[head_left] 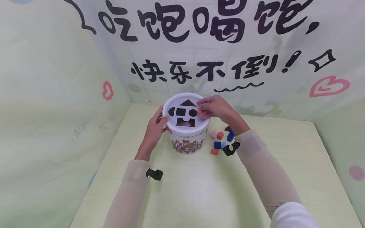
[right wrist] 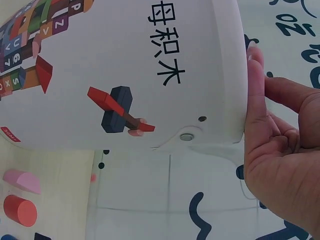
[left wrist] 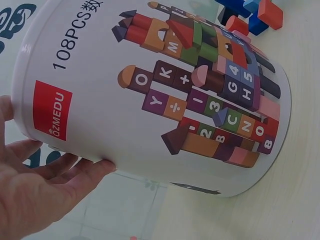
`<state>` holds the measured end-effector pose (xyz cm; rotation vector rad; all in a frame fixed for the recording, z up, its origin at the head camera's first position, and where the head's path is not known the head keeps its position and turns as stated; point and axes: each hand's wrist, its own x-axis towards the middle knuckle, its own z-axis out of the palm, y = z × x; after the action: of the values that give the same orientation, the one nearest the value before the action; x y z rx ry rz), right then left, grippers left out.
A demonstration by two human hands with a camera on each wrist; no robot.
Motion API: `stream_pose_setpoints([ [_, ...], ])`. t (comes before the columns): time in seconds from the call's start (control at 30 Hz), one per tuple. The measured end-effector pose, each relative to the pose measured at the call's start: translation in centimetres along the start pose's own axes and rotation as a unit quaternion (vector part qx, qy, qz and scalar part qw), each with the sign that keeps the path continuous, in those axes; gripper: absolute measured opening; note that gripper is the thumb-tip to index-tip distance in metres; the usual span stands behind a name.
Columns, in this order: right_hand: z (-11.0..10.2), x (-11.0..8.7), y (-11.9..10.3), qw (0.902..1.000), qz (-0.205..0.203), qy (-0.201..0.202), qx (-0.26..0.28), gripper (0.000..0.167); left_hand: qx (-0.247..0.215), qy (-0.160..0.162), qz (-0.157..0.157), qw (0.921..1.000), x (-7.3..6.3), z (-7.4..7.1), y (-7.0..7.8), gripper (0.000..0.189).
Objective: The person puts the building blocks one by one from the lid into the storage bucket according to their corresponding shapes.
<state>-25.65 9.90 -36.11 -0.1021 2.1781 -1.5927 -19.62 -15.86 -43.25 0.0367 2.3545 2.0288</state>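
A white bucket [head_left: 186, 139] with printed toy-block pictures stands upright, its lid [head_left: 174, 103] pierced by several shaped holes. My left hand [head_left: 154, 129] holds the bucket at its left: the thumb lies by the lid rim and the fingers [left wrist: 85, 175] press the side wall. At the lid's right edge, my right hand [head_left: 218, 108] touches the top near the round hole. In the right wrist view, fingers of that hand [right wrist: 280, 135] are bent beside the lid. Whether something small sits between its fingertips is hidden.
Right of the bucket lie small blocks on the pale table [head_left: 194, 190]: a red cylinder [head_left: 220, 135], a pink block [head_left: 213, 135], a dark blue cube [head_left: 217, 145] and a red-orange block [head_left: 214, 151]. The right wrist's black camera mount [head_left: 230, 148] partly covers others. A printed backdrop [head_left: 176, 47] stands behind.
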Motion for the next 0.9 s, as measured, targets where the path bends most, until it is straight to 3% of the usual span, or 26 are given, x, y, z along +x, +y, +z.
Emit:
stream_pose_setpoints([
  [0.57,-1.8,-1.0,1.0,0.9998,0.016,0.012,-0.003,0.033,-0.007,-0.007,-0.008,0.9999,0.2,-0.2,-0.2,0.052],
  [0.73,-2.2,-1.4,1.1,0.9998,0.012,0.014,-0.009,0.034,-0.003,-0.010,-0.009,0.9999,-0.3,0.0,0.9,0.053],
  [0.9,-2.7,-1.6,1.6,0.9998,0.011,0.016,-0.004,0.033,-0.006,-0.008,-0.010,0.9999,0.4,-0.1,-0.3,0.052],
])
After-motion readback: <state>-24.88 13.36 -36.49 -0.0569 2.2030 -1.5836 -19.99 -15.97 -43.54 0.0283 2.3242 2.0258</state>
